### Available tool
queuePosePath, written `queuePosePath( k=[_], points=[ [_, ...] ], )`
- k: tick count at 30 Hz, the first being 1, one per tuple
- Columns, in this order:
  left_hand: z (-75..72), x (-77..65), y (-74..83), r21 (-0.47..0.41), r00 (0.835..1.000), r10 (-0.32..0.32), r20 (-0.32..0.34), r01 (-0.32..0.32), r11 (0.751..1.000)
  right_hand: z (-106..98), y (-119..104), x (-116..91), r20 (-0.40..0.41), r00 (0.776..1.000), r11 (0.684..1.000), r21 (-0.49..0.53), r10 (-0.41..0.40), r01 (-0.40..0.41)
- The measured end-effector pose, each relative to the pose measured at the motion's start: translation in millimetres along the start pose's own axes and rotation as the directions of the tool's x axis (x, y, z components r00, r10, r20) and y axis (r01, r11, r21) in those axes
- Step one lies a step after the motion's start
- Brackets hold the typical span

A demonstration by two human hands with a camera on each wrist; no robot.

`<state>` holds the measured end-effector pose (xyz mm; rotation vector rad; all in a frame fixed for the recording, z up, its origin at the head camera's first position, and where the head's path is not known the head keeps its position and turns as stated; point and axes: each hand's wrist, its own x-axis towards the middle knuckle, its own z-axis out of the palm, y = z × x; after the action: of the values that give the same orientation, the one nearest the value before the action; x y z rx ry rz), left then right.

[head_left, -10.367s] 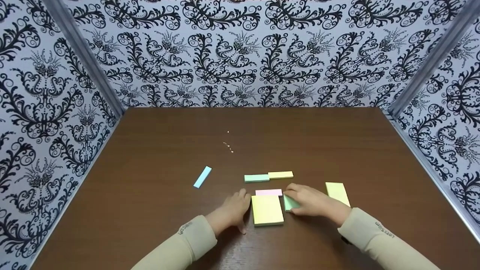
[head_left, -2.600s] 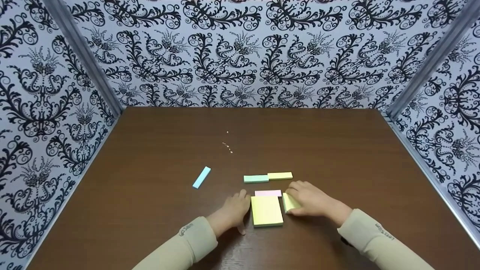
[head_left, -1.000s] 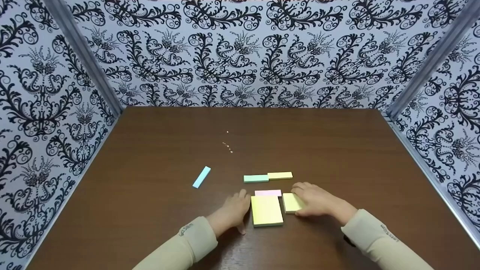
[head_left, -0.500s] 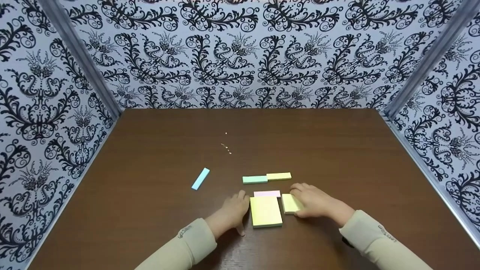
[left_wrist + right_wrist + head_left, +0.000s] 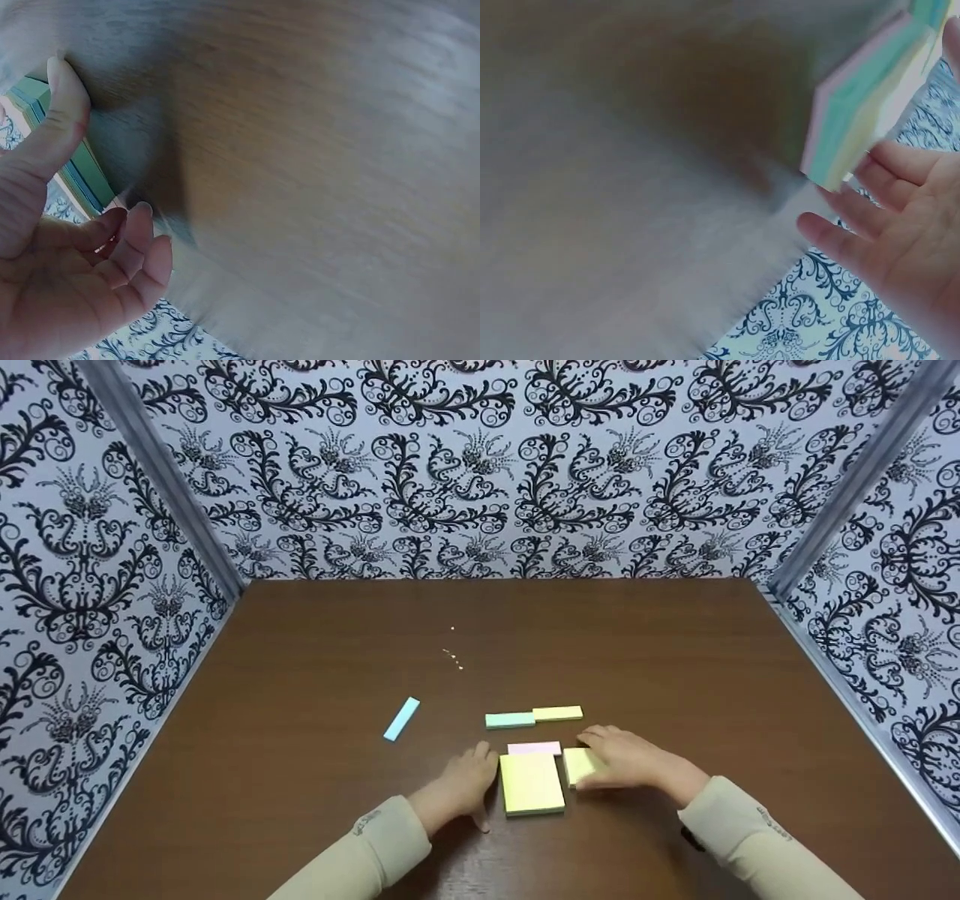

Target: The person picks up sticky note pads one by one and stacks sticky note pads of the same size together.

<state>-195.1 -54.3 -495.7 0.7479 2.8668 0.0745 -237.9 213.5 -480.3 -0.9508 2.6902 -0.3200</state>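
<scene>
my right thumb has just come in along the near side of the small pad stack (image 5: 576, 769), toward the big yellow stack (image 5: 532, 784); half a second ago it sat farther out. the fingers (image 5: 832, 235) of that right hand (image 5: 626, 757) are spread and fairly straight, reaching to the small pad stack's far side, so it lies between them and the thumb, just right of the big yellow stack. how firmly i touch it, i cannot tell. a pale yellow pad (image 5: 583, 759) tops it now, where ten seconds ago green showed and a pad like this lay well right of the big yellow stack; i judge that pad has joined the pile, and only its edges want trueing.

my left hand (image 5: 463, 780) rests just left of the big yellow stack, thumb stretched, fingers loosely bent, gripping nothing; whether they touch its side, i cannot tell. just beyond the big yellow stack lies a pink strip (image 5: 533, 748), past that a green strip (image 5: 510, 721) and a yellow strip (image 5: 558, 713) end to end, and off to its far left a slanted blue strip (image 5: 402, 718).
</scene>
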Motion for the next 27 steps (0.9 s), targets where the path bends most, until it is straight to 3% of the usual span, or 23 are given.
queuePosePath(
  k=[3,6,8,11,14,16,20,27],
  points=[
    [-3.4,-2.2,-8.1,-0.132,1.000,0.012,0.025,-0.008,0.991,-8.2,0.6,6.3,-0.053,0.999,1.000,-0.004,-0.002,0.002],
    [-9.7,-1.6,-18.0,-0.283,0.997,0.023,0.070,-0.003,0.959,-16.2,3.5,15.2,-0.152,0.988,0.997,-0.071,-0.037,0.026],
    [-14.9,1.7,-24.6,-0.353,0.999,0.017,0.051,0.002,0.936,-21.1,5.9,22.0,-0.204,0.977,0.992,-0.124,-0.062,0.037],
    [-18.8,10.9,-32.7,-0.445,0.996,-0.078,-0.051,0.047,0.894,-26.2,8.6,33.1,-0.228,0.970,0.981,-0.187,-0.084,0.042],
    [-16.6,23.0,-37.2,-0.512,0.963,-0.220,-0.155,0.112,0.852,-26.5,10.2,45.5,-0.188,0.979,0.976,-0.215,-0.078,0.037],
    [-13.1,30.6,-38.1,-0.536,0.939,-0.289,-0.185,0.150,0.831,-23.8,11.5,53.2,-0.156,0.986,0.976,-0.215,-0.055,0.020],
    [-4.9,41.3,-38.3,-0.521,0.927,-0.319,-0.198,0.176,0.835,-17.6,15.3,65.4,-0.139,0.990,0.978,-0.209,-0.032,0.003],
    [-0.3,49.2,-40.0,-0.476,0.947,-0.262,-0.185,0.147,0.867,-16.2,19.1,74.9,-0.152,0.987,0.978,-0.210,-0.051,0.018]
  ],
)
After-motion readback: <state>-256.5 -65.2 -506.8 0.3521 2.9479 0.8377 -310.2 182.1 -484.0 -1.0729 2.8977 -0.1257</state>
